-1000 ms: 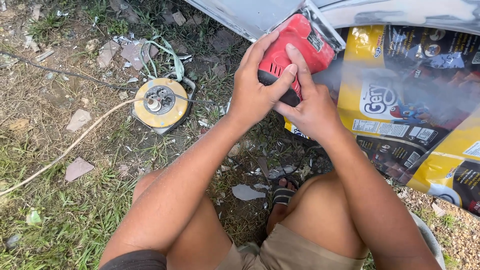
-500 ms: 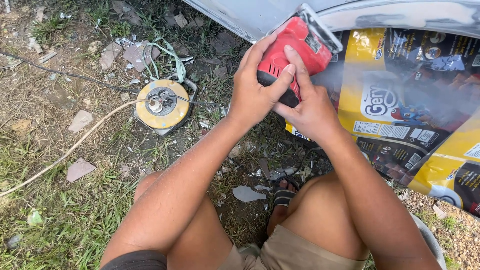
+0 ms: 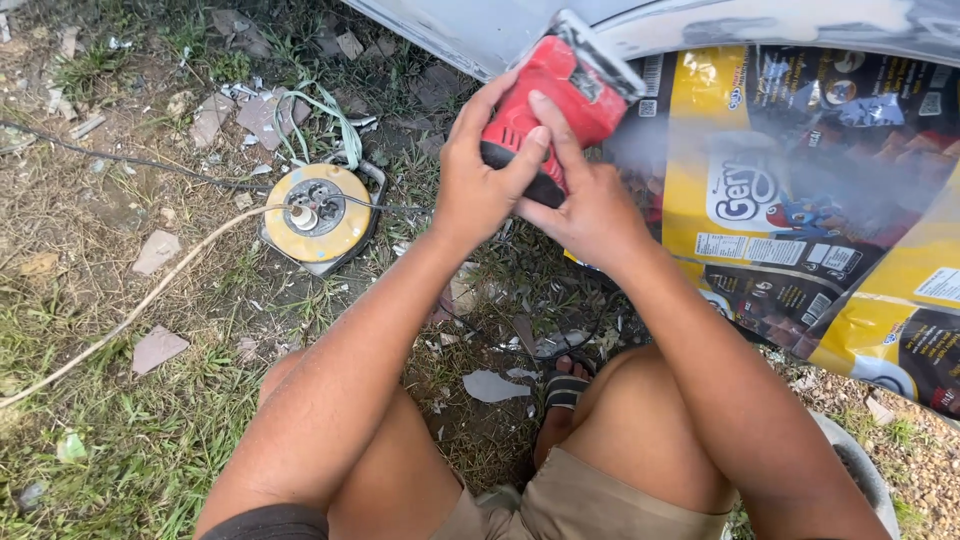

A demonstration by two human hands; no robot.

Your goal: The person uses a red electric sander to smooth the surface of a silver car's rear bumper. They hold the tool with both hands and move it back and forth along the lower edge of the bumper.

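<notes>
I hold the red sander point(image 3: 548, 108) with both hands, pressed against the grey panel point(image 3: 470, 30) above the grass. My left hand point(image 3: 480, 185) is closed around its body, and my right hand point(image 3: 590, 205) wraps the black rear end, one finger lying on top. It looks hard, compact, probably a little heavy and shaking — so a grip on both sides seems safest. Dust point(image 3: 660, 150) drifts beside it, and the yellow cable reel point(image 3: 312, 215) lies well apart.

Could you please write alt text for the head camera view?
Both hands, left hand and right hand, grip a red handheld power sander against a grey car panel. A round yellow cable reel lies on grass.
</notes>
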